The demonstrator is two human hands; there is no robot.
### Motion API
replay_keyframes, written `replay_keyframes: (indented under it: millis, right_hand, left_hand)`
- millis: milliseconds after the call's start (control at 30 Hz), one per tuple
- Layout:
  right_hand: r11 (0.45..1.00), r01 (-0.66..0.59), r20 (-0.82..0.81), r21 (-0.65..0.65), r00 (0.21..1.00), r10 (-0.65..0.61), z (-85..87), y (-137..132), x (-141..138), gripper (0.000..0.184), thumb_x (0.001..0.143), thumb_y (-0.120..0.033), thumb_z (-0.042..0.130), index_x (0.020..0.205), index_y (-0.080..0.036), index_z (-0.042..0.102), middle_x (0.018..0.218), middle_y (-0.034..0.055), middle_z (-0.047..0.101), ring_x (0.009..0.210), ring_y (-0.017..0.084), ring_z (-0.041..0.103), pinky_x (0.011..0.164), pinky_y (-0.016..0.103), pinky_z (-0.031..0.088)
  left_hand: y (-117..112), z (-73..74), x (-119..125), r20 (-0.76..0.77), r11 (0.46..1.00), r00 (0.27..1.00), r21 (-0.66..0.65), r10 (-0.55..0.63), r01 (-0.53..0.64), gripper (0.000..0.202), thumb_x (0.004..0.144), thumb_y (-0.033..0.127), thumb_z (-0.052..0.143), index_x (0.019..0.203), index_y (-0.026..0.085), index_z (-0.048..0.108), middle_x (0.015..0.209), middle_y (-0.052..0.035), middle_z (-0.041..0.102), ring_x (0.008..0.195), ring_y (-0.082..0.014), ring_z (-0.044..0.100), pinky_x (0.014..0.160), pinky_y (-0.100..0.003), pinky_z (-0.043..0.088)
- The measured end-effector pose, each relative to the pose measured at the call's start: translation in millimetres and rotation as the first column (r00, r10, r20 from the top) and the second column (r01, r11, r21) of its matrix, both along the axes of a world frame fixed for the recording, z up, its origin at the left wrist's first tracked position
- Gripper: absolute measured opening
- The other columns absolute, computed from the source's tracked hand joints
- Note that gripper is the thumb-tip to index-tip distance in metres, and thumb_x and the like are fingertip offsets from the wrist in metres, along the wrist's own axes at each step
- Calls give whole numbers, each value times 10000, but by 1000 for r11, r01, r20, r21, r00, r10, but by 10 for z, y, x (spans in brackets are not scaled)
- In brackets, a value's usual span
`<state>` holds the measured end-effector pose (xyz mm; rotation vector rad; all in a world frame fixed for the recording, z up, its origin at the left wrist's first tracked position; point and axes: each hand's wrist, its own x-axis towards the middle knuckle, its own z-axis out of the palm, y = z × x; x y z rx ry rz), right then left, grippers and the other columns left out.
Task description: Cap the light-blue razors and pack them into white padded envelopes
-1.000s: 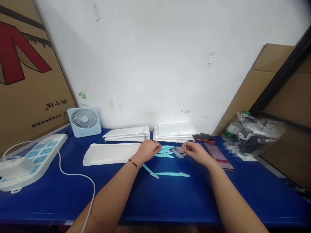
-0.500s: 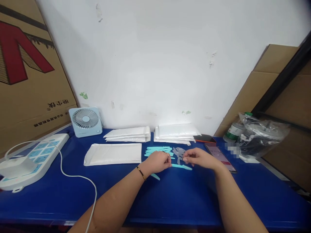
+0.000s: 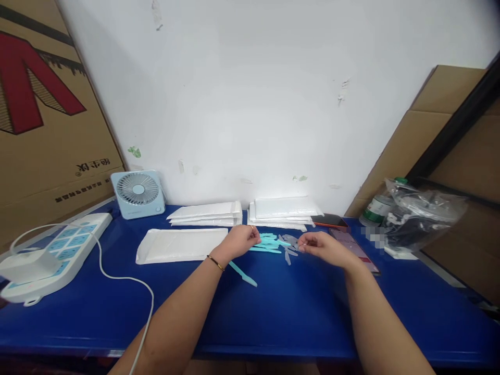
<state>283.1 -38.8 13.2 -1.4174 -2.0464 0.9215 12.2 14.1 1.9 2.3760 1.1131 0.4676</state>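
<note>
Blue tabletop [image 3: 292, 317] | left fingers [image 3: 255, 240], right fingers [image 3: 308, 237]: can't tell whether clamped | teal sticks [image 3: 270, 242] part-covered

Sticks [image 3: 269, 242] before stacked envelopes [image 3: 285, 209]

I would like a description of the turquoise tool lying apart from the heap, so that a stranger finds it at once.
On the blue table, start from the white packet lying nearer than the two white stacks. To its right, nearer than the left hand, a slim turquoise tool slants toward the near edge. Unlike the turquoise tools heaped farther back, it lies alone.
</note>
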Motion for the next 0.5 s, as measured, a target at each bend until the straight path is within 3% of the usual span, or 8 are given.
replay_keyframes:
  millis: [167,267,400,500]
  right_hand:
    - [976,161,52,148,984,-171,-142,134,84,295,792,-435,543,863,-167,643,727,33,628,656,161,549,596,261,412]
    - [943,221,143,250,955,-261,-173,164,79,264,801,-385,525,912,-188,662,763,43,652,679,179,566,619,282,412]
    - [952,170,172,255,961,-218,-175,145,22,245,809,-344,503,889,-185,671,699,30,632,626,164,541,580,270,392]
    - [970,119,120,212,982,-146,-169,106,-74,237,808,-346,517,877,-178,669,672,20,612,598,146,516,552,253,380]
  left_hand:
    - [5,88,-80,9,995,1000,103,3,-4,249,826,387,514,987,218,599,940,-10,651,828,-158,586,696,-250,422]
    - [-51,197,-177,-137,992,989,109,-50,65,233,714,336,649,930,248,642,944,9,645,815,-159,582,679,-239,403]
    - [-108,249,-274,-470,994,877,3,-98,113,209,511,223,782,694,263,690,732,47,648,683,-149,578,722,-263,385]
    - [-122,201,-239,-470,987,868,-69,-160,145,146,529,213,771,635,250,678,661,59,651,635,-131,568,729,-264,382]
